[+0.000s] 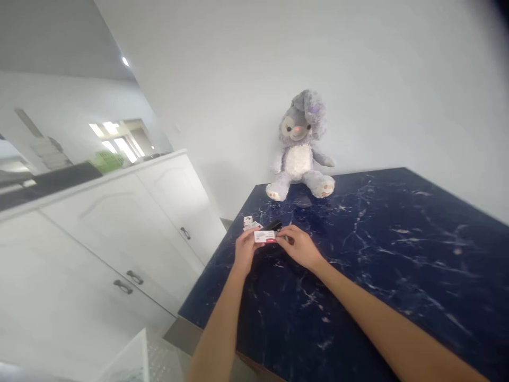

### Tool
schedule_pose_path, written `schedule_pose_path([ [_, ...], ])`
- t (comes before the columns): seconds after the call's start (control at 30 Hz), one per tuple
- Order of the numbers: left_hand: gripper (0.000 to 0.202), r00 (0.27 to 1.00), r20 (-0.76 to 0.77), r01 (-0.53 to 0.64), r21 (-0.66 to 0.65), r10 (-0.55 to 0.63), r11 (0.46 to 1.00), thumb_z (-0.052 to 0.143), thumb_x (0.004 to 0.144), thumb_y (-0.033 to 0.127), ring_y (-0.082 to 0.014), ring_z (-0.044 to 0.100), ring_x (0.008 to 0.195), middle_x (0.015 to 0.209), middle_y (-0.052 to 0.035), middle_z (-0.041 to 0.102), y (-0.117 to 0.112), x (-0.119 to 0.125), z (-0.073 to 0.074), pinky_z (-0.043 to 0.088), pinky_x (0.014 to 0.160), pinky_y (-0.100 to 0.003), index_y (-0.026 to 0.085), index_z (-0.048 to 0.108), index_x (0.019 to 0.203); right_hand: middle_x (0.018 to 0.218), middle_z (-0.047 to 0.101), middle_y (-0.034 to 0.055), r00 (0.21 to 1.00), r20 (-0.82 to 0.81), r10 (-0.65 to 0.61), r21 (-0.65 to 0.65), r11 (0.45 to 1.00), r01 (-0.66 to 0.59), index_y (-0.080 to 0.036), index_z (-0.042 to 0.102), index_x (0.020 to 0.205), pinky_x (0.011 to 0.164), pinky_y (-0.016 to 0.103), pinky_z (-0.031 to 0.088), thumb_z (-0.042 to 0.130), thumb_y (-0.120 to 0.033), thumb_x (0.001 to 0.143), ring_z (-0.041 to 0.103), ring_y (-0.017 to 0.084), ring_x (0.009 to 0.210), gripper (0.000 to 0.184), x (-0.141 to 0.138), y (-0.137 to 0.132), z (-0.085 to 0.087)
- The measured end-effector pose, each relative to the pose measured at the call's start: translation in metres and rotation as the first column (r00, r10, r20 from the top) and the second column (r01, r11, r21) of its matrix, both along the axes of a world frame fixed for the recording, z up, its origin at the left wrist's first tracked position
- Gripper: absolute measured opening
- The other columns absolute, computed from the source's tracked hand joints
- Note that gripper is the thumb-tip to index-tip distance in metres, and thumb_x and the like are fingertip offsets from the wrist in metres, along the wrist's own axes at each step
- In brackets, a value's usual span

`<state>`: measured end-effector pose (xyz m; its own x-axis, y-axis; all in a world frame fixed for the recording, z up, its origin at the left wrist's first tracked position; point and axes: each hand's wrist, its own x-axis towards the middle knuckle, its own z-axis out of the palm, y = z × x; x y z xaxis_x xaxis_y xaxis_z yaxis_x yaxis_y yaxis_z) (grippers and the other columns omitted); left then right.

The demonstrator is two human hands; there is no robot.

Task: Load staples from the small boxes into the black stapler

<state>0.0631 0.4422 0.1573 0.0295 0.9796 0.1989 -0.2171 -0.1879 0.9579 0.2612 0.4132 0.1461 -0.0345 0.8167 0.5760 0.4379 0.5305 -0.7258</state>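
Between my two hands is a small white box with red and grey print, held over the dark blue table. My left hand is closed on its left end, fingers behind and below it. At the right end, the fingers of my right hand pinch the box's edge. Just behind the box lies a long black object, perhaps a stapler, partly covered by the box and hands. Beyond my left hand are small white printed boxes or cards, too small to read.
A grey plush rabbit sits at the table's back edge against the wall. The marbled blue table stretches to the right. White cabinets stand to the left, with a green basket on top. A white-framed item is on the floor.
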Motion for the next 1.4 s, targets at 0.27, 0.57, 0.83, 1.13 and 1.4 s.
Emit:
schedule_pose_path([
  [0.27,0.035,0.997,-0.072,0.034,0.029,-0.032,0.999,0.080,0.075,0.037,-0.0247,0.073,0.090,0.112,-0.0149,0.074,0.004,-0.005,0.005,0.057,0.066,-0.027,0.014,0.078,0.101,0.104,0.070,0.0030,0.999,-0.027,0.021,-0.048,0.999,-0.023,-0.028,0.077,0.093,0.075,0.034,0.051,0.063,-0.039,0.087,0.060,0.016,0.071,0.019,0.003,0.004,-0.006],
  [0.57,0.034,0.996,-0.073,0.043,0.019,-0.041,0.999,0.081,0.074,0.037,-0.0226,0.072,0.087,0.110,-0.0120,0.075,0.004,-0.003,0.009,0.059,0.066,-0.029,0.016,0.078,0.101,0.089,0.064,0.0031,0.999,0.006,0.036,-0.075,0.997,-0.036,-0.021,0.072,0.088,0.073,0.031,0.047,0.065,-0.033,0.087,0.058,0.016,0.072,0.013,0.005,-0.001,0.004],
  [0.83,0.033,0.995,-0.020,0.100,-0.059,-0.101,0.993,0.079,0.078,0.036,-0.0213,0.072,0.091,0.115,-0.0113,0.073,0.004,-0.010,0.014,0.061,0.067,-0.028,0.017,0.076,0.106,0.096,0.064,0.0040,0.984,0.170,-0.045,0.001,0.999,0.046,-0.020,0.066,0.095,0.075,0.028,0.044,0.056,-0.027,0.097,0.057,0.015,0.076,0.012,0.000,-0.004,0.011],
  [1.13,0.032,0.992,0.046,0.121,-0.062,-0.119,0.991,0.078,0.080,0.033,-0.0209,0.071,0.096,0.114,-0.0116,0.074,0.004,-0.010,0.016,0.060,0.072,-0.027,0.017,0.075,0.107,0.108,0.066,0.0060,0.891,0.447,0.081,0.077,0.989,-0.129,-0.021,0.070,0.104,0.082,0.028,0.045,0.060,-0.028,0.097,0.061,0.017,0.092,0.014,0.023,0.003,0.042],
  [1.4,0.031,0.989,0.040,0.148,-0.093,-0.145,0.985,0.077,0.082,0.031,-0.0200,0.070,0.097,0.115,-0.0114,0.073,0.002,-0.005,0.013,0.058,0.074,-0.025,0.017,0.074,0.109,0.100,0.065,0.0131,0.666,0.740,-0.088,0.148,0.988,-0.034,-0.015,0.070,0.103,0.083,0.035,0.043,0.045,-0.024,0.103,0.057,0.023,0.090,0.026,0.018,-0.005,0.057],
])
